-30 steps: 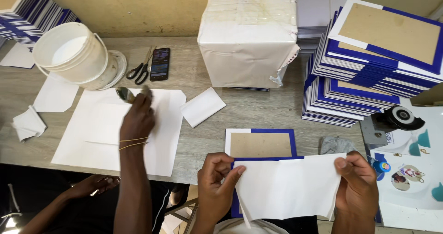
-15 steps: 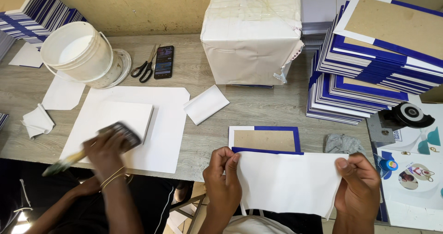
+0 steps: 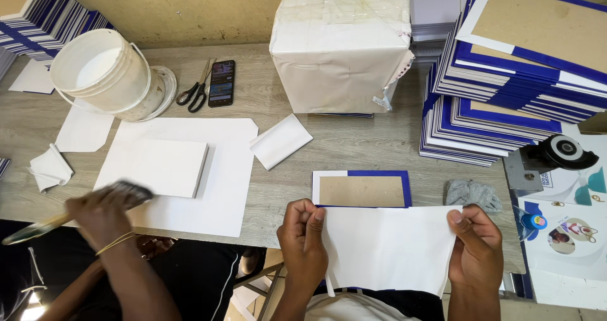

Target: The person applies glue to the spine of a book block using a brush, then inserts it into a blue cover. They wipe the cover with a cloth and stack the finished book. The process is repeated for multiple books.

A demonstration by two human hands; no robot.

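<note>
Hands at the near edge of the desk (image 3: pixel 354 144) — both on one white sheet (image 3: pixel 389 248). Left hand (image 3: pixel 305 239) grips the sheet's left edge, fingers (image 3: pixel 302 215) curled and pressed together over the paper, thumb against it. Right hand (image 3: pixel 475 248) holds the right edge, fingers pinching the sheet near its upper corner. Sheet is held flat and wide between the two hands, just off the desk's front edge and partly over the lap.

Just beyond the sheet's top edge lies a cover board (image 3: pixel 361 190): brown card face, blue border, white strip at its left end. Grey cloth (image 3: pixel 473 193) sits just right of it.

To the left, another person's hand (image 3: pixel 101 213) holds a brush (image 3: pixel 44 223), blurred, at the near corner of a large white sheet (image 3: pixel 224 169) with a smaller white block (image 3: pixel 155 167) on top.

Farther back — white bucket (image 3: pixel 104 74), scissors (image 3: pixel 196 92), dark phone (image 3: pixel 221 82), a wrapped white parcel (image 3: pixel 341 43). Tall stack of blue-edged covers (image 3: pixel 506 87) on the right; tape dispenser (image 3: pixel 556 153) near it.
</note>
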